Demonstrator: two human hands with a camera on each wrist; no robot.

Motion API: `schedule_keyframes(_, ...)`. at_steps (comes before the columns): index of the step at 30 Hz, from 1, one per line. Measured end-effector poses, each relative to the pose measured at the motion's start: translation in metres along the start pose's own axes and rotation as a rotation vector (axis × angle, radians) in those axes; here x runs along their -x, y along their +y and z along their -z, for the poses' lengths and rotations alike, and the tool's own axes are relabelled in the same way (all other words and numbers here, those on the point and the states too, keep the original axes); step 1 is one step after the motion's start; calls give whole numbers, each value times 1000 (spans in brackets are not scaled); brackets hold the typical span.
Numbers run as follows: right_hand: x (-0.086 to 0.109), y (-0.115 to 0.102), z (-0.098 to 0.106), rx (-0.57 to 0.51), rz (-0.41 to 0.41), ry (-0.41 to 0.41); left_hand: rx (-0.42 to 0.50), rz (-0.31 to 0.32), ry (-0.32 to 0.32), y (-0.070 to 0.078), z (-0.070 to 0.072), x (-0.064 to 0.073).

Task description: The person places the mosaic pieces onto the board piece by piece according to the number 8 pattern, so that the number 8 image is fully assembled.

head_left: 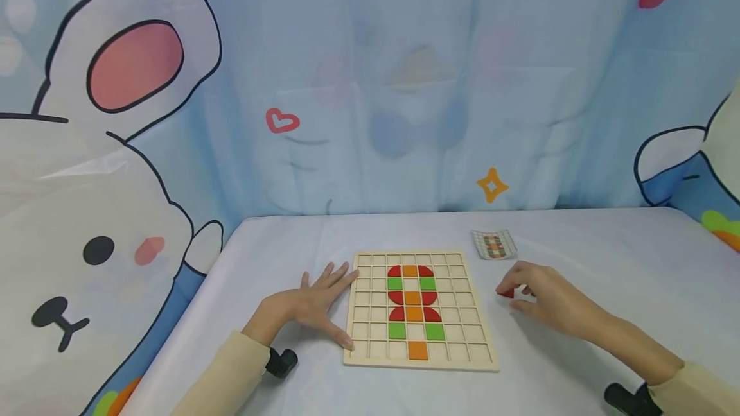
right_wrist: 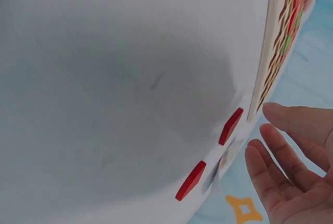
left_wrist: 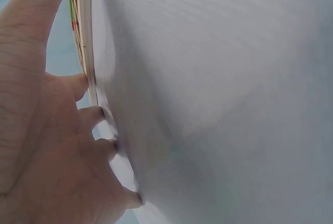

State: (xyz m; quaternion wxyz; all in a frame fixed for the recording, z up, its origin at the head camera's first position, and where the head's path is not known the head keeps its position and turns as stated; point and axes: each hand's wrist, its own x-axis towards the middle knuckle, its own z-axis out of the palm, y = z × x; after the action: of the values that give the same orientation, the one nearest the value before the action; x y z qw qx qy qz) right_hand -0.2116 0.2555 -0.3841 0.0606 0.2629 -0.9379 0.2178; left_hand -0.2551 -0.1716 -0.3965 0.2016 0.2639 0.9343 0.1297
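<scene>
A pale wooden grid board [head_left: 462, 313] lies on the white cloth, with red, orange and green flat pieces set in its middle columns. My left hand [head_left: 315, 303] is spread along the board's left side, its thumb and index fingertip touching the edge. Right of the board, my right hand [head_left: 543, 294] hovers low over a red piece [head_left: 506, 293], fingers loosely bent. In the right wrist view, two red pieces [right_wrist: 190, 181] lie on the cloth, and the right hand [right_wrist: 294, 167] shows nothing between thumb and fingers. The second piece is hidden in the head view.
A small pattern card [head_left: 494, 244] lies beyond the board's upper right corner, printed with a coloured grid. Behind the table hangs a blue cartoon curtain [head_left: 376, 82]. Black wrist-camera mounts [head_left: 281, 363] stick out from both wrists near the cloth.
</scene>
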Motion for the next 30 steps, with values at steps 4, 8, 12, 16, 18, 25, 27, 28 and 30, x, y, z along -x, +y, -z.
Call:
schedule_keyframes(4, -10, 11, 0, -10, 9, -11, -6, -1, -3, -1, 0, -1)
schedule_keyframes(8, -18, 17, -2, -36, -5, -30, -9, 4, 0, -2, -1, -1)
schedule_keyframes(12, -17, 20, -4, -42, -39, -44, -9, 8, -1, -1, -1, -2)
schedule_keyframes(16, -15, 21, -3, -34, -40, -38, -14, 14, -3, 2, -2, -3)
schedule_keyframes(18, -17, 21, -1, -29, -44, -49, -18, 13, 0, 3, -2, -4)
schedule_keyframes(25, -36, 15, 7, -26, -124, -181, -27, 26, -2, 2, -2, -4)
schedule_keyframes(27, -40, 13, 8, -27, -127, -210, -26, 27, -3, 0, -2, -4)
schedule_keyframes(28, -41, 12, 8, -24, -129, -220, -24, 26, -3, 0, -1, -3)
schedule_keyframes(30, -43, 12, 8, -15, -130, -230, -19, 19, -5, -1, -1, -3)
